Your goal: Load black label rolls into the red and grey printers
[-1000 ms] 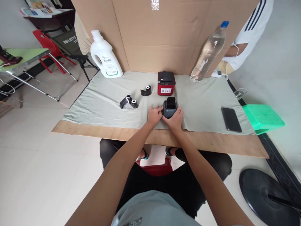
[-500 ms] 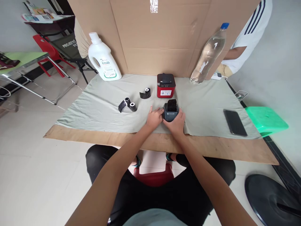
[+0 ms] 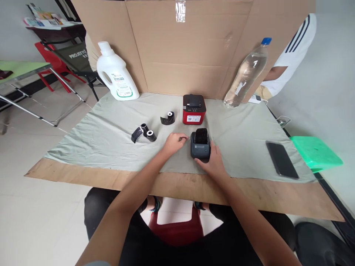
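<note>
A small dark grey portable label printer (image 3: 200, 150) stands on the grey cloth, a black strip (image 3: 201, 136) sticking up from its top. My right hand (image 3: 213, 161) grips its right side and front corner, thumb at the near edge. Just left of the printer, apart from it, my left hand (image 3: 174, 143) is closed with a small thin dark piece (image 3: 182, 138) at its fingertips; I cannot make out its kind. Behind the printer sits a red and black printer (image 3: 194, 111). To the left lie black rolls (image 3: 150, 135), and another black roll (image 3: 170, 117) with a loose end.
A white detergent jug (image 3: 118, 75) and a water bottle (image 3: 248, 72) lean against the cardboard panel (image 3: 188, 44). A phone (image 3: 282, 159) lies at right, near a green plastic stool (image 3: 316, 153). The wooden board's edge (image 3: 191, 186) is in front. Another person's sleeve (image 3: 298, 44) shows behind.
My left hand has come off the printer's left side and moved left, now pinching a small dark piece. My right hand still holds the printer. The view has shifted slightly.
</note>
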The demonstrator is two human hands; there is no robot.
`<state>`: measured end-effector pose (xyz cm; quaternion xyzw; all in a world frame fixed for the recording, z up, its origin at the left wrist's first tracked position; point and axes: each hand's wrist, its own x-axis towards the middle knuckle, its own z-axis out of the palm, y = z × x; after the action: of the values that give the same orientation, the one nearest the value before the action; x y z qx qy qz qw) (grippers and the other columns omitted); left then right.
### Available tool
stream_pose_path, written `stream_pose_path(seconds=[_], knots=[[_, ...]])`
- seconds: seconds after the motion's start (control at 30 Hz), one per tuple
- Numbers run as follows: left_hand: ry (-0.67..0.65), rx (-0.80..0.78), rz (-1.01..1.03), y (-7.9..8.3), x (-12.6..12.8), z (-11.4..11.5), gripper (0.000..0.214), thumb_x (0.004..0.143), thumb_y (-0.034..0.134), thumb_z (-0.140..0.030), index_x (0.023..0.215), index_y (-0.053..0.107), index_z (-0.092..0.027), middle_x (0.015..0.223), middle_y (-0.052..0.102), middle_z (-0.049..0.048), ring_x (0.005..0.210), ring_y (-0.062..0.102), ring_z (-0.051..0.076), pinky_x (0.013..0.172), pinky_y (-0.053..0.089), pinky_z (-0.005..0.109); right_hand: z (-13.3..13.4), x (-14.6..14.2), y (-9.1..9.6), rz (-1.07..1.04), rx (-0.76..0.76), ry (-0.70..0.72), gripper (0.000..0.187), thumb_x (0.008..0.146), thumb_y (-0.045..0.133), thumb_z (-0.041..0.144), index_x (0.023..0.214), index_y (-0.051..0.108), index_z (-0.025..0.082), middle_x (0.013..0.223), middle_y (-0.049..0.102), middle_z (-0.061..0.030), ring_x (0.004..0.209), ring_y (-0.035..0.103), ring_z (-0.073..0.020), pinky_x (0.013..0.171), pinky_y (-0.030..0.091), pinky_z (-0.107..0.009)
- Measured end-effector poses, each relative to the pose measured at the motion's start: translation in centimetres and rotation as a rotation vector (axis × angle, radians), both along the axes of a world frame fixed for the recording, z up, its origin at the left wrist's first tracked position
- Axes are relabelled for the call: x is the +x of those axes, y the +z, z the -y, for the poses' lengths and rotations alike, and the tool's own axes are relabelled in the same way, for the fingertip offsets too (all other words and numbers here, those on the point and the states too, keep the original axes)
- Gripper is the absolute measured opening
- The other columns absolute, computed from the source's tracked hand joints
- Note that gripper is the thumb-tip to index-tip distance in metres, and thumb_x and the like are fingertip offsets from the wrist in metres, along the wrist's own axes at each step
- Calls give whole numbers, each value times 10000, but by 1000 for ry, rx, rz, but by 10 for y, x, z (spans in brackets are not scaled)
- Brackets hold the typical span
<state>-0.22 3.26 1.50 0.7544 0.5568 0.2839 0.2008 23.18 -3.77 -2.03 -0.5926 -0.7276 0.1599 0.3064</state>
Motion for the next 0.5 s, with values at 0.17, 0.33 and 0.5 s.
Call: stream_pose_path(seconds=[0.17, 0.33, 0.5], knots=[[-54, 45, -38, -7, 6, 14, 180, 904, 639, -208, 970, 805, -231, 931, 828, 17, 818, 744, 196, 905, 567, 351, -5, -4, 0, -14, 59, -19, 1062, 786, 716, 729, 1562, 366, 94, 1389, 567, -265, 1338, 526, -472, 1121, 451, -666], [-42, 78, -27, -3, 4, 16, 213, 936, 623, -229, 1045, 806, -241, 981, 809, 24, 796, 703, 179, 801, 535, 314, -10, 0, -1, -83, 72, 23, 871, 948, 488, 740, 1532, 430, 97, 1351, 602, -263, 1304, 562, -429, 1121, 431, -663], [-267, 48, -85, -2, -11, 12, 304, 990, 543, -228, 1113, 820, -251, 925, 784, 24, 770, 677, 166, 712, 473, 274, -13, 1, -3, -88, 109, 24, 856, 963, 412, 772, 1483, 469, 94, 1306, 629, -260, 1268, 584, -423, 1106, 435, -654]])
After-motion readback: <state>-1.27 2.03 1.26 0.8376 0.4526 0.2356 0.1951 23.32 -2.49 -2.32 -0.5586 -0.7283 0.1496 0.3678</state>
